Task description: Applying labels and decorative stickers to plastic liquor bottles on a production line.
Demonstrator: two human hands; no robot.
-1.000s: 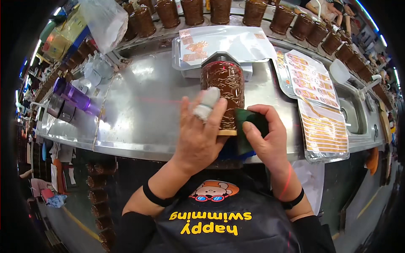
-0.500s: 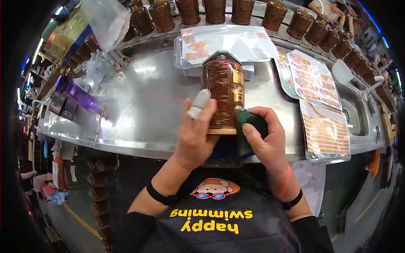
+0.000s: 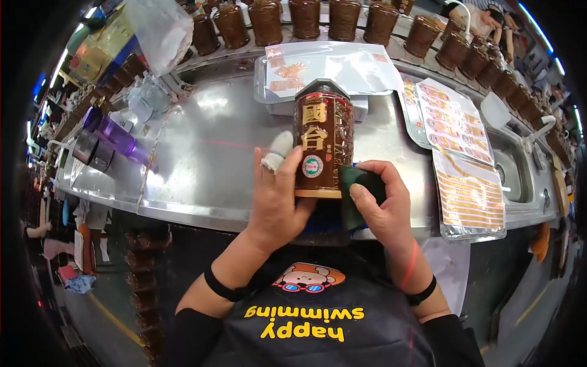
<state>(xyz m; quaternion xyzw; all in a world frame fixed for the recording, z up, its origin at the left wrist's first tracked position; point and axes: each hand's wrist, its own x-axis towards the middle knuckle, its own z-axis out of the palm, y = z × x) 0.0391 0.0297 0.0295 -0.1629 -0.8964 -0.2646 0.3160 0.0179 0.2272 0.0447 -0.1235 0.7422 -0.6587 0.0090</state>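
Note:
A dark brown, faceted bottle (image 3: 328,140) with a black shoulder, gold lettering and a round green-and-white sticker stands out in front of me over the steel bench. My left hand (image 3: 278,199) grips its lower left side, with the thumb near the lighter brown base. A white covering (image 3: 279,150) wraps one finger of that hand. My right hand (image 3: 388,199) pinches a flat dark green piece (image 3: 353,205), perhaps a scraper or pad, against the bottle's lower right side. Part of that piece is hidden behind the fingers.
Sheets of decals (image 3: 327,64) lie on a tray behind the bottle. More decal sheets (image 3: 455,122) rest at the right, beside a sink (image 3: 513,177). A row of brown bottles (image 3: 306,18) lines the back; a purple bottle (image 3: 116,137) lies left.
The bottle has turned, bringing its gold lettering from the right edge to the front left and the round sticker into view. Both hands keep hold of their things.

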